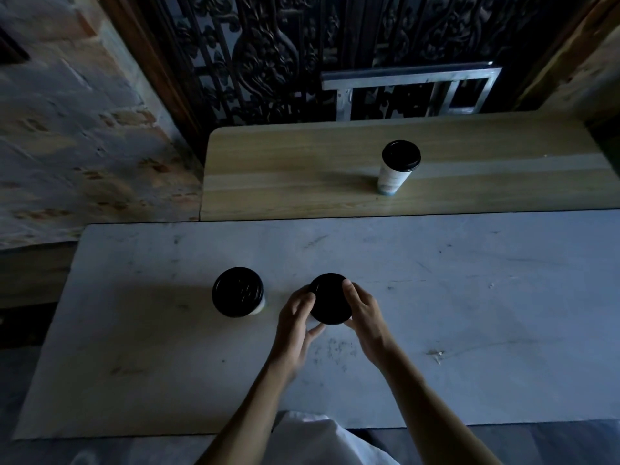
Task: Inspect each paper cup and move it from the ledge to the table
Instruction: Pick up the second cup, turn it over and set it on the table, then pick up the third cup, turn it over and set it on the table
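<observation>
Both my hands grip one paper cup with a black lid (330, 298) over the grey table (469, 297); only its lid shows from above. My left hand (297, 317) wraps its left side and my right hand (364, 313) its right side. Whether the cup's base touches the table is hidden. A second black-lidded cup (239, 292) stands upright on the table just to the left, apart from my hands. A third white cup with a black lid (397, 167) stands upright on the wooden ledge (285, 172) beyond the table.
Behind the ledge rises a dark carved screen (268, 55) with a metal frame (412, 88) leaning on it. A rough brick wall (67, 129) is at the left. The scene is dim. White clothing (318, 437) shows at the table's near edge.
</observation>
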Demonstrator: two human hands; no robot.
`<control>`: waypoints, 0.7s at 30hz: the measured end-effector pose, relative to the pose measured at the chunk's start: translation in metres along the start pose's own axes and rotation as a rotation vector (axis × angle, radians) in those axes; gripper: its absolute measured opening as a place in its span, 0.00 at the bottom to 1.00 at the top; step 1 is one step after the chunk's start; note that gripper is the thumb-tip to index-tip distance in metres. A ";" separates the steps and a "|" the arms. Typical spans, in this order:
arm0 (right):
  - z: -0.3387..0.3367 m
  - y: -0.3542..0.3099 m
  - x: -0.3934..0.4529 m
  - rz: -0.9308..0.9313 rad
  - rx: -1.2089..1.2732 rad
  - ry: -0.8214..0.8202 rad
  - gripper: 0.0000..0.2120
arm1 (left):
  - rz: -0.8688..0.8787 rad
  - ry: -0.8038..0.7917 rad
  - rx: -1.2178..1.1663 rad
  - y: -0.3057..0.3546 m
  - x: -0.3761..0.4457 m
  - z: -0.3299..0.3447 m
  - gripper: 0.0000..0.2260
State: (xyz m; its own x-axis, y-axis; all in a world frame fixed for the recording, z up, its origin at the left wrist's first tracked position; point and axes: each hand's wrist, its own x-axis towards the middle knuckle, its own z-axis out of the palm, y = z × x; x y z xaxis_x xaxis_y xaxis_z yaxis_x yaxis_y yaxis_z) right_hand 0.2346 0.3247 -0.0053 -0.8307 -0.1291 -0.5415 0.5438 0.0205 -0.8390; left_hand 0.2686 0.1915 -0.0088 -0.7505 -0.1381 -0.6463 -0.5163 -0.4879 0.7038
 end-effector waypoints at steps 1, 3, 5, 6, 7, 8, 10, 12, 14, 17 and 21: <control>0.000 0.000 0.001 0.001 -0.001 0.007 0.25 | 0.001 0.000 0.015 0.000 0.000 0.000 0.09; -0.002 0.002 0.001 0.009 0.002 0.003 0.22 | -0.001 -0.003 0.038 -0.003 0.001 -0.002 0.09; -0.004 0.005 0.000 0.013 0.019 0.011 0.21 | -0.003 -0.012 0.050 -0.004 0.001 -0.004 0.10; -0.005 0.005 -0.001 0.011 0.021 0.014 0.21 | -0.005 -0.017 0.055 -0.004 0.000 -0.006 0.11; -0.006 0.006 -0.001 0.007 0.021 0.014 0.21 | -0.007 -0.021 0.056 -0.004 0.000 -0.007 0.13; -0.007 0.006 -0.002 0.005 0.018 0.011 0.20 | -0.012 -0.025 0.057 -0.003 -0.001 -0.007 0.15; -0.008 0.006 -0.003 0.005 0.012 0.001 0.19 | -0.019 -0.030 0.053 -0.004 -0.001 -0.008 0.15; -0.008 0.004 -0.004 0.009 0.014 -0.004 0.18 | -0.015 -0.033 0.063 -0.004 -0.001 -0.009 0.15; -0.008 0.000 -0.005 0.012 0.004 -0.002 0.17 | -0.008 -0.036 0.081 -0.002 -0.002 -0.009 0.14; -0.012 -0.005 -0.007 0.026 0.015 0.019 0.13 | 0.049 -0.022 0.173 0.005 -0.003 -0.009 0.16; -0.028 -0.008 -0.007 -0.004 0.026 0.062 0.30 | 0.217 -0.028 0.436 0.018 0.000 -0.005 0.24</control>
State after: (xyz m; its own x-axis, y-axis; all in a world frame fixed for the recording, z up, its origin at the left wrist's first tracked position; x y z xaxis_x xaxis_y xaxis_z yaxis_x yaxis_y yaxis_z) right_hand 0.2325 0.3534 0.0035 -0.8384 -0.0676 -0.5408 0.5424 -0.0063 -0.8401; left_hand 0.2614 0.1783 0.0026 -0.8675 -0.1703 -0.4674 -0.4672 -0.0435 0.8831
